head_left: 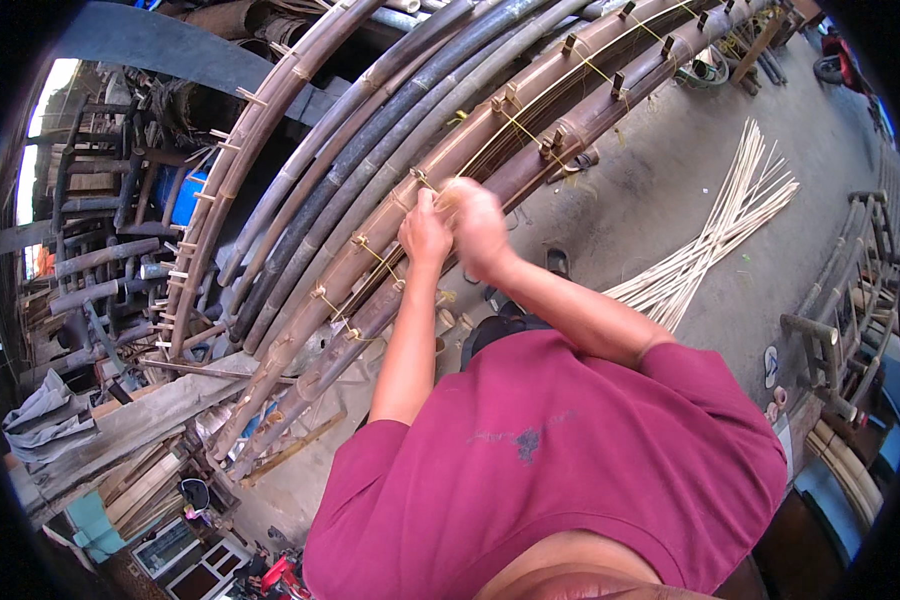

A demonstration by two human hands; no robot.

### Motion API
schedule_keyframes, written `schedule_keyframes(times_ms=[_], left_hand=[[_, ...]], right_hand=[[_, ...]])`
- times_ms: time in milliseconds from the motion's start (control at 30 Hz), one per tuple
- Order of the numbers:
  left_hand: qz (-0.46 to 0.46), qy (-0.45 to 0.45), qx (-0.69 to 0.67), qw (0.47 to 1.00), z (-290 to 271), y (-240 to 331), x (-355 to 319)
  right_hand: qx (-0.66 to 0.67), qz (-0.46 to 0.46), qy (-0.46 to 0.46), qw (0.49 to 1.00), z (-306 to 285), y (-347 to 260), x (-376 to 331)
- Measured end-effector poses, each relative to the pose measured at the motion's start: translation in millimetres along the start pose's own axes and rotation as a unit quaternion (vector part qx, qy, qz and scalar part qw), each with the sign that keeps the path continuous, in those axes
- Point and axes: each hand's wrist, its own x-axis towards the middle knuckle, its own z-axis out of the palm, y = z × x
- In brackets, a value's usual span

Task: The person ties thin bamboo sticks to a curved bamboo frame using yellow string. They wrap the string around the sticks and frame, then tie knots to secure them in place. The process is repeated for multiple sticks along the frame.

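Both my hands meet at a joint on a long brown bamboo frame (530,130) that runs diagonally from lower left to upper right. My left hand (423,232) pinches a thin yellow binding strip (425,183) at a small wooden peg on the pole. My right hand (475,225) is closed next to it, fingers curled on the same binding. Several similar yellow ties (375,253) and pegs dot the pole. My torso in a dark red shirt (560,460) fills the lower middle.
Thick dark bamboo poles (360,150) lie parallel to the frame on its left. A fan of thin pale bamboo strips (715,235) lies on the concrete floor at right. Stacked bamboo furniture parts (100,260) crowd the left; more bamboo pieces (840,340) line the right edge.
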Motion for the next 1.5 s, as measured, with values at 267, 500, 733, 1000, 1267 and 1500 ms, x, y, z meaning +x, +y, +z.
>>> schedule_keyframes(times_ms=[267, 500, 733, 1000, 1267, 1500], left_hand=[[-0.127, -0.144, -0.165, 0.967, -2.5, -22.1, 5.3], [-0.146, -0.059, -0.107, 0.982, -0.9, -9.0, 5.5], [-0.136, 0.029, -0.051, 0.989, 25.0, -21.9, -7.8], [-0.148, 0.056, -0.453, 0.877, -18.7, -0.5, 50.9], [-0.131, 0.029, -0.135, 0.982, 45.4, -83.5, 125.1], [-0.006, -0.106, -0.077, 0.991, -50.3, -145.1, 119.8]], right_hand=[[0.239, -0.101, -0.477, 0.84, 67.8, -215.9, 98.6], [-0.529, -0.066, -0.322, 0.783, 51.4, -39.5, 149.4], [0.111, -0.07, -0.508, 0.851, -19.5, -57.8, 80.2], [-0.146, -0.042, -0.492, 0.858, -54.8, 31.9, -38.3], [-0.233, -0.185, -0.412, 0.861, -66.3, 54.8, -54.8], [-0.396, -0.063, -0.375, 0.836, -42.8, 55.1, -89.7]])
